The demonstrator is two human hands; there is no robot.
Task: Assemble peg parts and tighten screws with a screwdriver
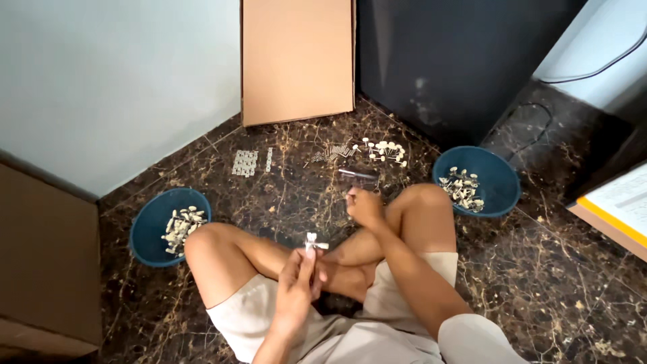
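Left-hand [300,273] grip under small white fitting [314,243]

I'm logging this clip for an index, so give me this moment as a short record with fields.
setting: person sitting cross-legged on a dark marble floor
left hand: holds a small pale part
right hand: fingers closed, next to a screwdriver on the floor
left bowl: blue, pale parts inside
right bowl: blue, similar parts inside
floor ahead: loose white parts, metal plates
behind: cardboard sheet against the wall
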